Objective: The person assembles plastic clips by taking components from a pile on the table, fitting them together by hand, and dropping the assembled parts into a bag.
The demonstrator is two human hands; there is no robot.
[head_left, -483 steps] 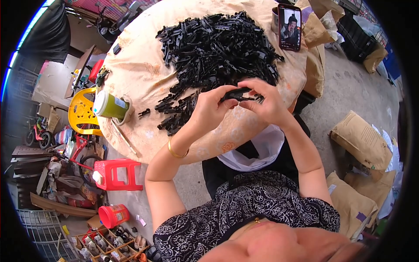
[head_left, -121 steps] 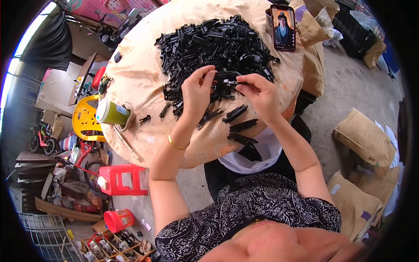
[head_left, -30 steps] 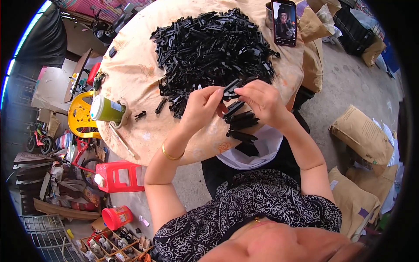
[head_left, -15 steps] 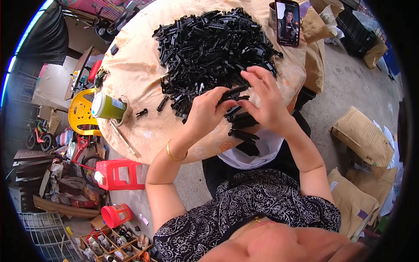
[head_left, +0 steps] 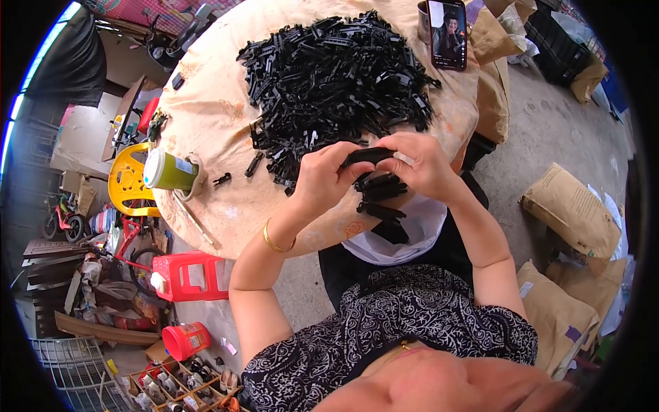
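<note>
Both hands meet over the near edge of the cloth-covered table [head_left: 213, 89], pinching one elongated black plastic part [head_left: 371, 156] between them. My left hand [head_left: 326, 175], with a gold bangle on its wrist, grips the part's left end. On its right end press the thumb and fingers of my right hand [head_left: 422, 165]. Just beyond the hands spreads a big heap of small black plastic pieces [head_left: 329, 75]. Beneath them, several black parts [head_left: 381, 209] lie at the table edge above a white bag [head_left: 425, 233]. The hands partly cover the held part, so its details are hidden.
A phone [head_left: 447, 34] leans against a cup at the far right. On the left stands a green cup with a white lid [head_left: 171, 170]. A red stool [head_left: 192, 276] and yellow chair [head_left: 129, 180] flank the table. Brown paper sacks [head_left: 570, 206] lie to the right.
My right hand's fingers, raised and spread before, have come down and closed on the black part. The two hands now press it together from both ends.
</note>
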